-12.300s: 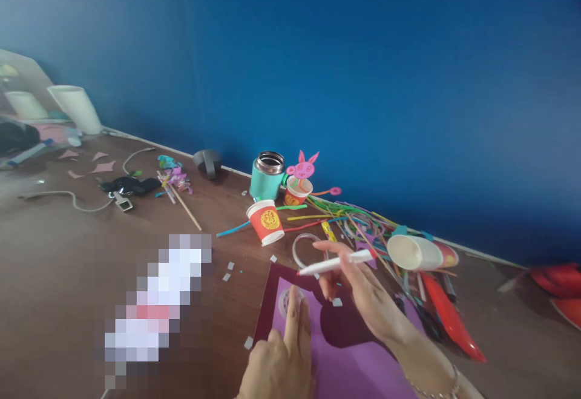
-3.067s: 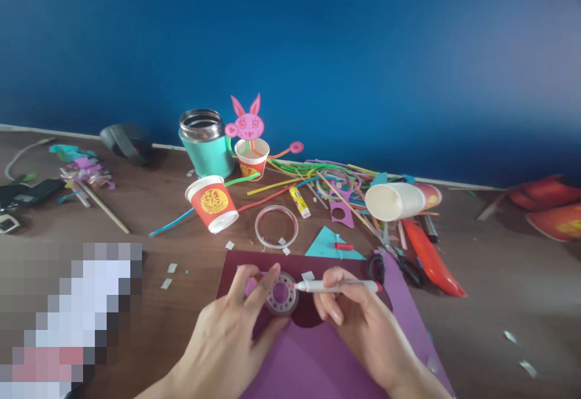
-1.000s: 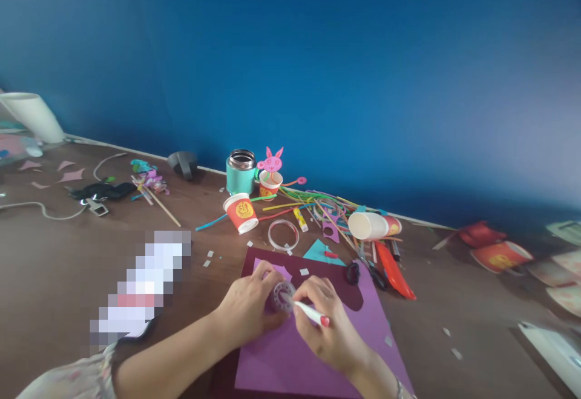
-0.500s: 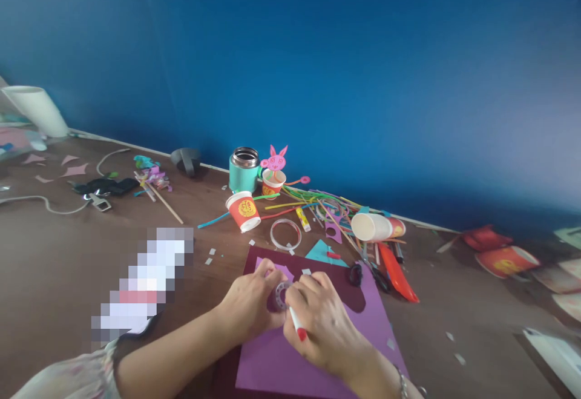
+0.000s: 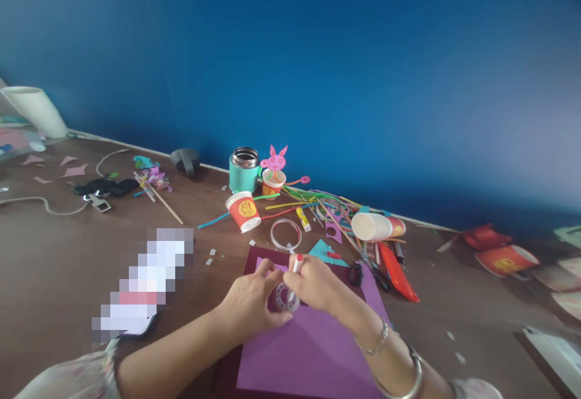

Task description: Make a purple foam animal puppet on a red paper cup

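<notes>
My left hand (image 5: 254, 299) is curled around a small tape roll (image 5: 282, 295), thumb on its near side and fingers on its far side, pressing it on purple paper (image 5: 308, 350). In my right hand (image 5: 315, 284) is a white marker with a red end (image 5: 297, 266), held steeply, its red end up. The marker's lower end is at the roll's right part; I cannot make out its tip. Under the purple paper lies a dark maroon sheet (image 5: 256, 257). Black-handled scissors (image 5: 356, 275) lie just beyond the right hand.
Farther back are a teal flask (image 5: 242, 172), a tilted paper cup (image 5: 245, 212), a clear tape ring (image 5: 285, 235), a glue stick (image 5: 303, 220) and several pipe cleaners (image 5: 313, 196). A phone (image 5: 145, 290) lies left; a red balloon-like piece (image 5: 397, 272) lies right.
My right hand has swung round the tape roll, its wrist now farther right. The marker's red end has turned from pointing toward me to pointing up and away. My left hand stays in place.
</notes>
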Demonstrator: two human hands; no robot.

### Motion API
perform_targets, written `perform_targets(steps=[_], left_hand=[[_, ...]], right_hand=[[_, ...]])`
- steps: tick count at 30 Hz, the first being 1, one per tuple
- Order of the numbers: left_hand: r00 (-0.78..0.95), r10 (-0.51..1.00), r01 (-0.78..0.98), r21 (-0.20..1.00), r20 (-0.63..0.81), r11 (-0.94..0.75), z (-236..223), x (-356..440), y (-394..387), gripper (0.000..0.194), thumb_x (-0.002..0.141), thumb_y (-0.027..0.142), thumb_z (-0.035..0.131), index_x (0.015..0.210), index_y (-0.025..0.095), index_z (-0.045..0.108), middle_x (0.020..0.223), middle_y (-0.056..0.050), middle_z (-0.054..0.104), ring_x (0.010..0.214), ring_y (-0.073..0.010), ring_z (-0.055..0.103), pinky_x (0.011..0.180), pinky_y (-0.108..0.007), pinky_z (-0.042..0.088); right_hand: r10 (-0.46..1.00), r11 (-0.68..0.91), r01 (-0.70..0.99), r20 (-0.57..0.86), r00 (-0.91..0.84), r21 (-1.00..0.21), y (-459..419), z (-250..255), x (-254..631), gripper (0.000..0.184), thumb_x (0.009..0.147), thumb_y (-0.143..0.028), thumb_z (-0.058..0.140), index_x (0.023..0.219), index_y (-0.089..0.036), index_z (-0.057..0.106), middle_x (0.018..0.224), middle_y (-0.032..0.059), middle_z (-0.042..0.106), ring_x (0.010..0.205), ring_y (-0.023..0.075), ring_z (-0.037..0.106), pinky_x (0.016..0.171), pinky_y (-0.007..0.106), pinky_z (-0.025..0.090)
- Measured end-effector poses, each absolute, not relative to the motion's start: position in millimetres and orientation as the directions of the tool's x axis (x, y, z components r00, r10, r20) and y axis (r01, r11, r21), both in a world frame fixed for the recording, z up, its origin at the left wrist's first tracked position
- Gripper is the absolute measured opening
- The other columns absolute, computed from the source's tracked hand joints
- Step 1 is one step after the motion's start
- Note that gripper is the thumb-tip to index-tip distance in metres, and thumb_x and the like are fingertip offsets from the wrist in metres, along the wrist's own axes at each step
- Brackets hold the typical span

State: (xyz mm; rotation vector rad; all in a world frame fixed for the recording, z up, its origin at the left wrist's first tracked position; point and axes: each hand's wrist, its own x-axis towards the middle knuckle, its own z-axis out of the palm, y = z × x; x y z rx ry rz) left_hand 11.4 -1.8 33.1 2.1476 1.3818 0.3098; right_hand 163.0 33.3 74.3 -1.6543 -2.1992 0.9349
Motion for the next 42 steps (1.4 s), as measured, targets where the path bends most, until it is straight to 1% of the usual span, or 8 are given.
perform_targets(steps=[7,15,19,23,26,31,36,42], left_hand=[[0.442,0.889,0.756,0.583,-0.120,-0.297,40,10,-2,0.043,0.066,0.041,0.067,0.105,0.028,0.053,0.111,-0.001,0.051,0.084,-0.0190,0.064,0.068,-0.027,0.049],[0.472,0.870,0.734,0.608,-0.138,-0.302,42,8,-1,0.034,0.072,0.039,0.060,0.104,0.029,0.053,0.110,0.000,0.051,0.077,-0.0155,0.063,0.063,-0.024,0.047],[0.471,0.874,0.727,0.613,-0.119,-0.308,38,8,-1,0.035,0.072,0.039,0.061,0.104,0.030,0.052,0.110,0.000,0.051,0.080,-0.0161,0.063,0.064,-0.024,0.047],[0.456,0.884,0.738,0.599,-0.105,-0.310,37,9,-2,0.040,0.069,0.038,0.064,0.106,0.031,0.052,0.111,0.000,0.051,0.081,-0.0167,0.063,0.066,-0.025,0.047],[0.426,0.900,0.748,0.594,-0.089,-0.295,36,10,-3,0.043,0.068,0.038,0.065,0.108,0.032,0.052,0.110,0.000,0.051,0.083,-0.0178,0.063,0.068,-0.026,0.048],[0.441,0.895,0.701,0.649,-0.067,-0.297,41,10,-4,0.042,0.066,0.037,0.067,0.106,0.029,0.054,0.107,0.000,0.053,0.085,-0.0195,0.063,0.073,-0.029,0.048],[0.369,0.929,0.626,0.733,0.024,-0.268,62,-3,-1,0.027,0.071,0.034,0.063,0.095,0.024,0.058,0.097,-0.002,0.059,0.087,-0.0192,0.061,0.079,-0.030,0.046],[0.246,0.968,0.723,0.658,0.039,-0.210,67,-30,-3,0.030,0.073,0.039,0.059,0.098,0.022,0.059,0.097,-0.003,0.063,0.087,-0.0224,0.060,0.077,-0.035,0.045]], right_hand=[[0.913,0.071,0.577,-0.180,-0.366,-0.813,9,64,184,0.016,0.082,-0.018,0.039,0.066,-0.021,0.039,0.053,-0.0064,0.040,0.050,0.0103,0.034,0.048,0.023,0.027],[0.815,0.551,0.623,0.201,-0.543,-0.555,-20,49,195,0.008,0.083,-0.015,0.044,0.079,-0.021,0.046,0.073,0.0000,0.055,0.070,0.0158,0.050,0.070,0.031,0.035],[0.782,0.621,0.655,0.273,-0.561,-0.431,-25,46,192,0.009,0.080,-0.012,0.043,0.078,-0.020,0.048,0.069,0.0006,0.053,0.067,0.0163,0.048,0.069,0.033,0.032],[0.937,0.341,0.599,0.211,-0.278,-0.724,-24,44,192,0.010,0.080,-0.019,0.046,0.071,-0.021,0.051,0.067,0.0001,0.054,0.066,0.0166,0.049,0.067,0.031,0.034],[0.993,-0.041,0.223,-0.016,0.113,-0.974,-17,32,200,0.018,0.082,-0.027,0.045,0.065,-0.021,0.050,0.063,-0.0007,0.051,0.063,0.0162,0.048,0.061,0.028,0.035],[0.958,-0.193,-0.382,-0.257,0.124,-0.904,-6,11,212,0.012,0.073,-0.029,0.054,0.066,-0.020,0.055,0.056,-0.0019,0.052,0.056,0.0140,0.046,0.056,0.026,0.037],[0.967,-0.175,-0.470,-0.241,0.085,-0.865,-5,14,213,0.010,0.069,-0.028,0.060,0.065,-0.018,0.060,0.055,-0.0011,0.055,0.056,0.0142,0.048,0.055,0.027,0.038],[0.973,-0.137,-0.463,-0.205,0.101,-0.876,-7,15,212,0.013,0.070,-0.030,0.061,0.061,-0.019,0.060,0.054,-0.0012,0.054,0.056,0.0139,0.047,0.056,0.027,0.037]])
